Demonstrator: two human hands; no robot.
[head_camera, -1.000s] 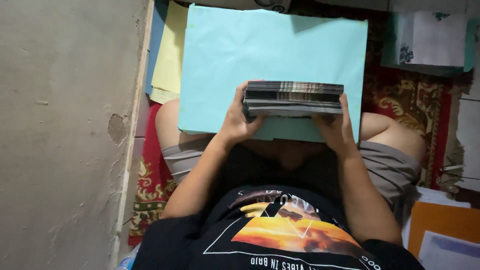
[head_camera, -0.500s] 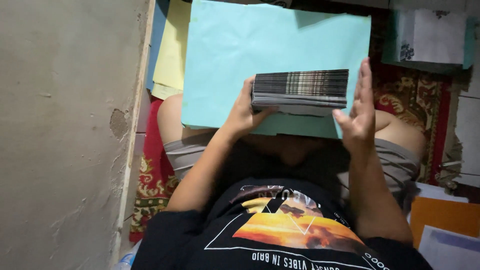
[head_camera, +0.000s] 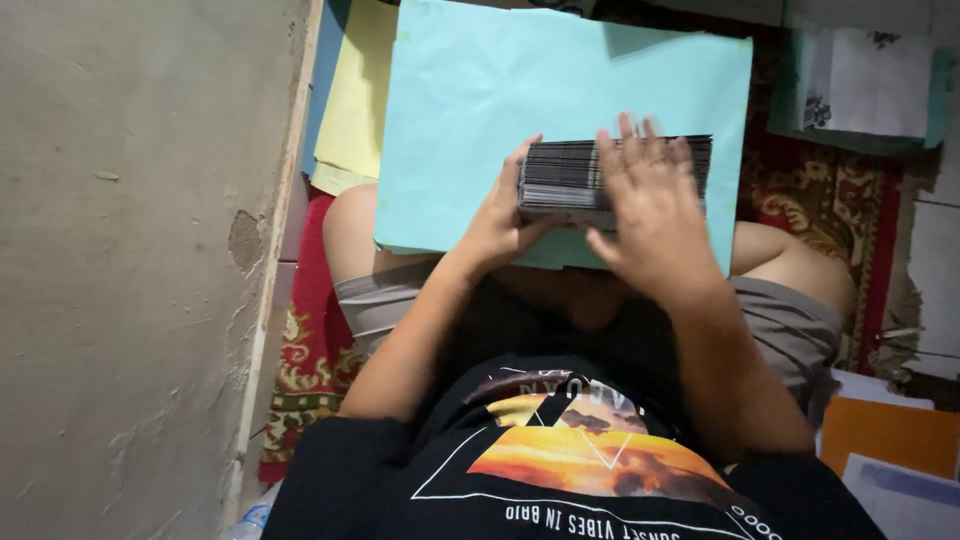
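Wall (head_camera: 130, 270): bare grey plaster with a chipped patch, filling the left side; unchanged from the earlier frames.

Carpet (head_camera: 820, 200): red with a gold pattern, seen only in strips beside the legs and sheets.

Light blue sheet (head_camera: 540, 110): large paper lying across the person's lap and extending away from the body; its near edge is covered by the hands. It sits as it did a second ago.

Yellow sheet (head_camera: 355, 110): tucked under the blue sheet's left edge, mostly covered.

Teal folder with white paper (head_camera: 860, 80): upper right, cut off by the frame edge; the print on it is too small to read.

Orange sheet (head_camera: 880, 435): lower right, partly under a pale sheet and cut by the frame edge.

Stack of cards (head_camera: 560, 175): thick block of thin dark-edged cards, held above the blue sheet over the lap. A second ago it lay flat between both hands; half a second ago it was tipped up showing its striped edge.

Left hand (head_camera: 495, 215): grasping the stack at its left end, thumb on the near side, fingers hidden behind it.

Right hand (head_camera: 650, 205): half a second ago it stood flat against the stack's right end; it has come across the front, fingers spread and blurred. It covers the stack's middle, and whether it grips or merely rests there cannot be told.
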